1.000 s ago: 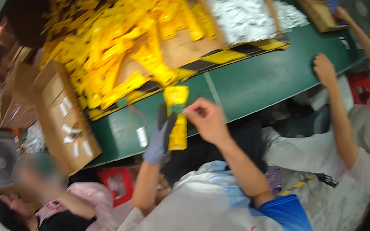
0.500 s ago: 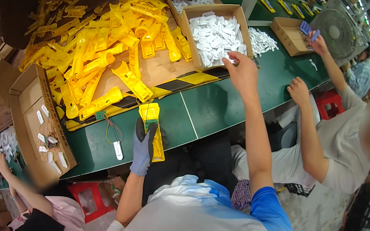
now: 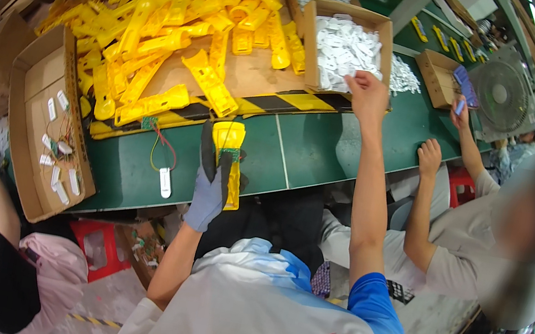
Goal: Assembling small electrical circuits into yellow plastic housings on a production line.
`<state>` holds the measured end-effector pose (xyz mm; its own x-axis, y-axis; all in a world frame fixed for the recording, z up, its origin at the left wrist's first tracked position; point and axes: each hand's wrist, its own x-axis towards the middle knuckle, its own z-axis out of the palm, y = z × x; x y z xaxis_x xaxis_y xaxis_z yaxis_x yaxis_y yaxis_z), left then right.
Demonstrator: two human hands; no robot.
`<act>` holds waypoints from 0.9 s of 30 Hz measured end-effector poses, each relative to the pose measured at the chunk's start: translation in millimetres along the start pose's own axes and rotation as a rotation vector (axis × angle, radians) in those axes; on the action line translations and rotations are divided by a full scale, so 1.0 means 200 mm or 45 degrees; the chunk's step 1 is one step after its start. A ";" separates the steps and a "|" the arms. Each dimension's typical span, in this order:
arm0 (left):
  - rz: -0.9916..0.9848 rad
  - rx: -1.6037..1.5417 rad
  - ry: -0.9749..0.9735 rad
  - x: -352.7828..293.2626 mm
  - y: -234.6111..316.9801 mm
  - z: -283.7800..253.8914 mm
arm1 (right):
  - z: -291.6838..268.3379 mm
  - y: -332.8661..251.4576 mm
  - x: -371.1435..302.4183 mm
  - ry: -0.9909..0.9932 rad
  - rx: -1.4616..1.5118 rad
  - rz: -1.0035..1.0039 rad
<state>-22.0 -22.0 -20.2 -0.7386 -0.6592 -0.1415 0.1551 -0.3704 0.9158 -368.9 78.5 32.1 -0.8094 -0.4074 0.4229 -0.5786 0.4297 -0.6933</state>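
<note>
My left hand [image 3: 207, 192], in a grey and black glove, grips a long yellow plastic housing [image 3: 232, 195] upright at the near edge of the green bench. A small green circuit board [image 3: 232, 155] sits against the housing, near its wider upper end. My bare right hand [image 3: 369, 100] reaches over the near side of a cardboard box [image 3: 307, 39] of small white plastic parts [image 3: 343, 51]. Its thumb and forefinger are bent together beside the white parts; whatever lies between them is too small to make out.
Many yellow housings [image 3: 213, 83] are heaped behind a black-and-yellow striped edge [image 3: 285, 101]. A white piece wired to a board [image 3: 166, 182] lies on the bench [image 3: 119, 188]. Left stands a long carton [image 3: 22, 147] with wired white pieces. Co-workers sit on both sides; the right one holds a blue-purple piece.
The whole view has shifted, so the bench things sit differently in the picture. My right hand remains at the white parts' box, its fingers drawn closer together. My left still grips the yellow housing.
</note>
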 end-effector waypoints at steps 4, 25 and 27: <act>-0.022 -0.003 0.064 0.00 -0.07 -0.01 | -0.03 -0.38 -0.33 -0.008 0.270 0.039; 0.556 0.621 0.162 0.05 -0.08 0.18 | 0.12 -0.62 -1.02 -0.589 0.649 0.424; 0.541 0.558 0.164 0.04 -0.08 0.18 | 0.13 -0.60 -1.02 -0.575 0.825 0.509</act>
<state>-53.7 1.0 -22.4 -0.5824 -0.7737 0.2496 0.1141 0.2262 0.9674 -132.7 88.8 13.6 -0.7425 -0.6627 -0.0977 0.0207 0.1232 -0.9922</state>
